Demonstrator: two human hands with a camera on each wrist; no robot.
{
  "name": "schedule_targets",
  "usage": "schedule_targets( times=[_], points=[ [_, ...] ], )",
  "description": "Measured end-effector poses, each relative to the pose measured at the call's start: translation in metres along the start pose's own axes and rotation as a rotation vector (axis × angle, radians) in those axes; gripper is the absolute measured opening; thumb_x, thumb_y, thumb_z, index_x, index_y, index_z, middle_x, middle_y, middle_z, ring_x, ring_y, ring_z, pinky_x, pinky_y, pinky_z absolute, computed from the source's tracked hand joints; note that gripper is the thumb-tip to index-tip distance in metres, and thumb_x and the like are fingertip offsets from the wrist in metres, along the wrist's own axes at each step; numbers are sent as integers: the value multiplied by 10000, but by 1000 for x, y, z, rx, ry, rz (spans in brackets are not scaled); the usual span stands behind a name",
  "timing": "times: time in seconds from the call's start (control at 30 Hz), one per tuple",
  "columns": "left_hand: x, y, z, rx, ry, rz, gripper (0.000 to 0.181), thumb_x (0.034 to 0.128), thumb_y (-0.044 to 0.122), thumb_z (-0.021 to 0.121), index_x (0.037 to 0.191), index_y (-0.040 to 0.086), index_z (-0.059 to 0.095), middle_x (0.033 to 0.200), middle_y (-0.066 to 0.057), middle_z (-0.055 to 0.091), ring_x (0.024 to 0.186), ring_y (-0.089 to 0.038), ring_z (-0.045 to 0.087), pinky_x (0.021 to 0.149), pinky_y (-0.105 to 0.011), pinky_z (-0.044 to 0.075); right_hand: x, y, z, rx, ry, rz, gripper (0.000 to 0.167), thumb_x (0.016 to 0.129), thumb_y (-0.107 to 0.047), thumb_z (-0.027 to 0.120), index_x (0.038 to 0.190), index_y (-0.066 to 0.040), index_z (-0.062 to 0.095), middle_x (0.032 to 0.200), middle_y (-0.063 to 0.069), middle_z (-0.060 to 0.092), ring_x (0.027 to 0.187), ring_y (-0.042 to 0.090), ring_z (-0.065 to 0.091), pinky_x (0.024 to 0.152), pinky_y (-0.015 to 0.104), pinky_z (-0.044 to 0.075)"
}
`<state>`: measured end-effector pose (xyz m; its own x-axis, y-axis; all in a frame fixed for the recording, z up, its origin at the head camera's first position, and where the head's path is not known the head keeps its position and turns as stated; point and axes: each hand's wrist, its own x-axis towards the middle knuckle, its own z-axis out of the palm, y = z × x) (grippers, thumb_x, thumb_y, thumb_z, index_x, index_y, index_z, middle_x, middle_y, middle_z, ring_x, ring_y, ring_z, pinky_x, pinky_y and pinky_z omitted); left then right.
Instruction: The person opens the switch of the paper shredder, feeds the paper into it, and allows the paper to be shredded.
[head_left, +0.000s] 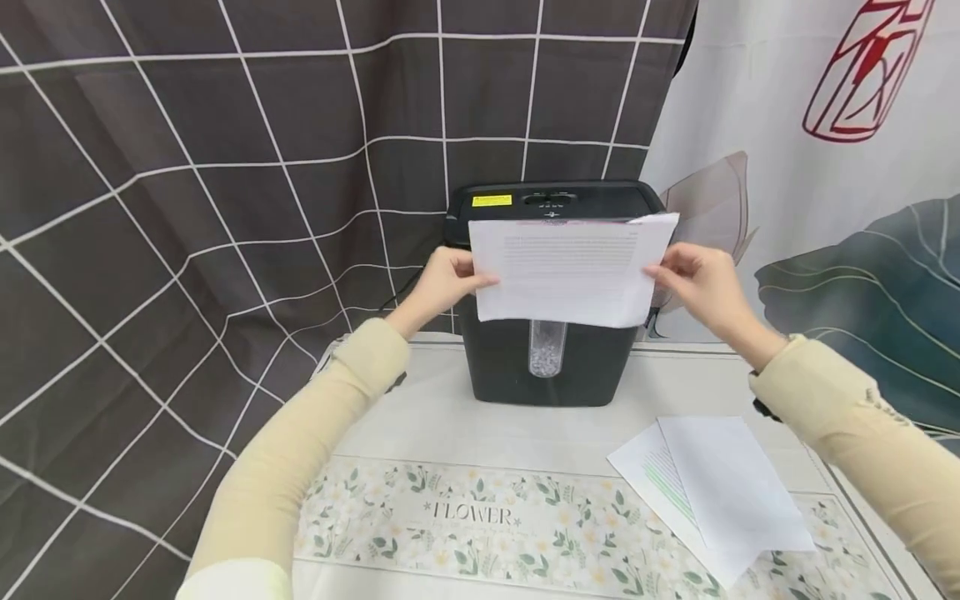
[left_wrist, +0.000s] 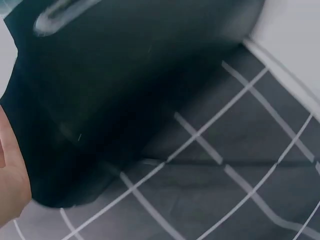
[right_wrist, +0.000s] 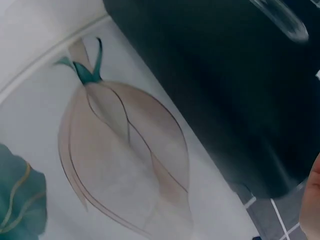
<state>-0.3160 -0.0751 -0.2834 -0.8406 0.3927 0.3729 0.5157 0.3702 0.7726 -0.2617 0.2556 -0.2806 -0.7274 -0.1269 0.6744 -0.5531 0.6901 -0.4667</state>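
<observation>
A printed sheet of paper is stretched between both hands in front of the upper part of a black paper shredder. My left hand pinches its left edge between thumb and fingers. At the opposite edge, my right hand pinches the paper the same way. The sheet's top edge is near the shredder's lid and hides the slot area. In the left wrist view, part of the left hand shows beside the shredder. Only a sliver of the right hand enters the right wrist view.
Two overlapping paper sheets lie at the right of the white table. A floral printed strip runs along the front. Dark checked cloth hangs behind and to the left. The shredder's clear window shows shredded bits.
</observation>
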Motion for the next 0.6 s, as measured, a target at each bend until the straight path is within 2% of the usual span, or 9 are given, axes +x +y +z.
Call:
schedule_targets(
  times=[0.1, 0.17, 0.27, 0.33, 0.37, 0.43, 0.53, 0.6],
  points=[
    [13, 13, -10, 65, 16, 43, 192, 825, 62, 708, 985, -44, 711, 968, -186, 718, 830, -242, 709, 717, -236, 545, 16, -7, -10, -15, -23, 23, 85, 828, 17, 675, 768, 64, 636, 700, 123, 663, 543, -99, 451, 491, 79, 341],
    [21, 20, -17, 103, 27, 63, 189, 832, 86, 708, 984, -26, 716, 961, -172, 723, 817, -204, 710, 731, -213, 538, 27, -11, -16, -8, -41, 43, 65, 841, 15, 659, 811, 71, 643, 686, -36, 656, 551, -78, 459, 508, 79, 351],
    [32, 30, -27, 111, 59, 81, 186, 822, 99, 721, 969, -15, 723, 936, -168, 727, 781, -174, 703, 716, -222, 539, 42, -17, -24, 16, -37, 64, 70, 842, 15, 656, 855, 84, 657, 655, -279, 566, 559, -107, 494, 528, 63, 371],
    [38, 36, -33, 114, 73, 84, 183, 813, 96, 730, 966, -4, 726, 933, -158, 730, 779, -152, 705, 710, -223, 544, 51, -20, -29, 25, -24, 62, 88, 842, 5, 661, 877, 85, 666, 660, -353, 529, 570, -141, 510, 536, 51, 378],
    [41, 38, -36, 120, 77, 85, 177, 810, 93, 732, 960, -2, 727, 927, -158, 731, 767, -142, 701, 694, -222, 541, 55, -21, -31, 19, -16, 56, 99, 843, -3, 664, 885, 86, 670, 673, -329, 556, 574, -157, 509, 542, 41, 378],
    [46, 43, -40, 123, 75, 85, 173, 812, 82, 728, 961, -4, 724, 931, -161, 729, 750, -119, 690, 668, -214, 536, 62, -24, -34, 10, -11, 52, 127, 847, -14, 662, 925, 86, 676, 727, -200, 654, 592, -172, 522, 561, 24, 388],
    [56, 50, -45, 139, 81, 84, 158, 826, 79, 712, 955, -11, 718, 938, -169, 726, 703, -77, 662, 642, -190, 521, 72, -27, -36, -37, 3, 62, 153, 861, -26, 644, 975, 69, 682, 807, 21, 713, 595, -180, 509, 581, 11, 388],
    [63, 53, -47, 152, 98, 85, 159, 836, 87, 702, 959, -13, 715, 945, -171, 724, 676, -52, 637, 634, -175, 511, 79, -30, -36, -62, 11, 84, 174, 873, -33, 625, 1012, 56, 681, 850, 105, 713, 590, -177, 494, 582, 20, 379]
  ],
)
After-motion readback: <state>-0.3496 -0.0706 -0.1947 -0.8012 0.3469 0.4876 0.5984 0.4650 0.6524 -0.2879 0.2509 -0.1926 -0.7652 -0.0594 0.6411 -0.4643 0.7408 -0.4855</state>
